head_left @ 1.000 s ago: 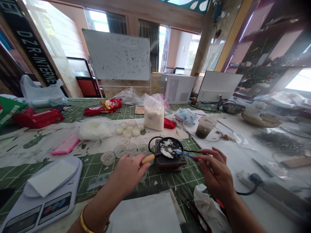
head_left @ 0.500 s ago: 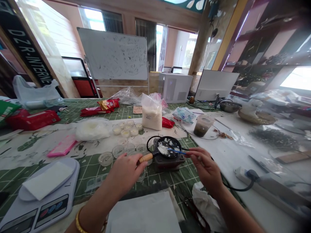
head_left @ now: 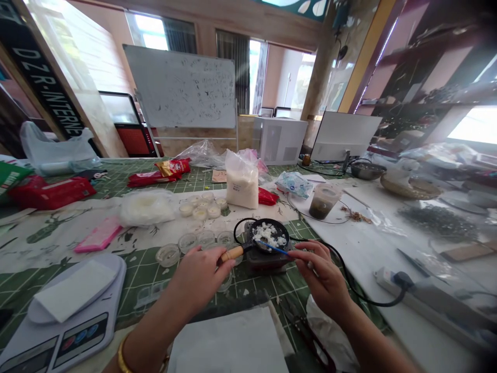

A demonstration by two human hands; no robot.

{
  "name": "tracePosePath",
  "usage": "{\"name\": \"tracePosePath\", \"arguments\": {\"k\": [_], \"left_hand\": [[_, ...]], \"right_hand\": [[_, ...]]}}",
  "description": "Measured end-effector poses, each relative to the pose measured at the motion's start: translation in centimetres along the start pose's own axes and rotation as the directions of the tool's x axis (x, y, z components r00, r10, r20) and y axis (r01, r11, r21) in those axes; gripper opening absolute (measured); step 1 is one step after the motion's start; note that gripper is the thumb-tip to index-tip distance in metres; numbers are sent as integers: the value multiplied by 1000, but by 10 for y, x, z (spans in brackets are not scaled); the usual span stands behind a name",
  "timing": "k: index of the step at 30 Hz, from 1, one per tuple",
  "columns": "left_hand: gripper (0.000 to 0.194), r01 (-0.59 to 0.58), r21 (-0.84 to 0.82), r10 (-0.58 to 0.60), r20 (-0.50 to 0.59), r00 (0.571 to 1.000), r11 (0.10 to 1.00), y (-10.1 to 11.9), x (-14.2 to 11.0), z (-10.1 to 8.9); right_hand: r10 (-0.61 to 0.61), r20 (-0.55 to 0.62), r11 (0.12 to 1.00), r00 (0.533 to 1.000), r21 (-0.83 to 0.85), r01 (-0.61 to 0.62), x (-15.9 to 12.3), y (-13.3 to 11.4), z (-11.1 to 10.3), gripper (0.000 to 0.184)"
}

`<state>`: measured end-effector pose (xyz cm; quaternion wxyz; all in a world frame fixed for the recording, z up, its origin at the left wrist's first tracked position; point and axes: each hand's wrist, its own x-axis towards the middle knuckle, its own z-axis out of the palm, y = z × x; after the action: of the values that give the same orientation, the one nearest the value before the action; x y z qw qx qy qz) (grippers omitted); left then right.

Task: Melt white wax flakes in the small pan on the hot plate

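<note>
A small black pan (head_left: 280, 228) with white wax lumps (head_left: 269, 235) sits on a dark little heater (head_left: 267, 261) at the table's middle. My left hand (head_left: 200, 277) is closed around the pan's wooden handle (head_left: 232, 253). My right hand (head_left: 320, 274) pinches a thin blue stick (head_left: 272, 248) whose tip reaches into the wax. A black cord (head_left: 349, 282) runs from the heater to a white power strip (head_left: 392, 280) at the right.
Several small clear cups (head_left: 186, 242) stand left of the pan, some filled (head_left: 200, 210) further back. A digital scale (head_left: 64, 311) lies at the near left, white paper (head_left: 229, 344) in front, a bag of white granules (head_left: 243, 181) behind, a pink bar (head_left: 100, 234) at left.
My right hand has shifted left and nearer with the blue stick. The white lumps in the pan are spread differently. My left hand has stayed on the handle.
</note>
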<state>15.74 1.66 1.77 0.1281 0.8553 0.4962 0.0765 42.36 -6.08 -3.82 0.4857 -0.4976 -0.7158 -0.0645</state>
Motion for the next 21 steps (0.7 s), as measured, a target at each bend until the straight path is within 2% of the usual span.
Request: {"name": "tracePosePath", "arguments": {"k": [5,7,10,14,19,21], "left_hand": [[32,-5,-16,5,-14,1000,1000,-2,-2,-2],[32,-14,-22,14,-11,1000,1000,-3,-3,-2],[32,-14,-22,14,-3,1000,1000,-3,-3,-3],[30,-7,4,8,-17,1000,1000,-3,-3,-3],[33,-17,34,17,-13,1000,999,-2,-4,-5],[33,-14,44,14,2,1000,999,-2,-4,-6]], "right_hand": [[114,-206,985,972,-107,-138,1,4,-6,13],[92,-164,985,982,-127,-114,2,3,-9,13],[-9,-92,990,996,-143,-5,5,-4,-15,16],[-68,-133,959,989,-280,29,7,-13,-19,15],[-90,41,987,995,-126,95,6,-16,-9,21],[-59,21,985,998,-159,62,5,-12,-6,22]]}}
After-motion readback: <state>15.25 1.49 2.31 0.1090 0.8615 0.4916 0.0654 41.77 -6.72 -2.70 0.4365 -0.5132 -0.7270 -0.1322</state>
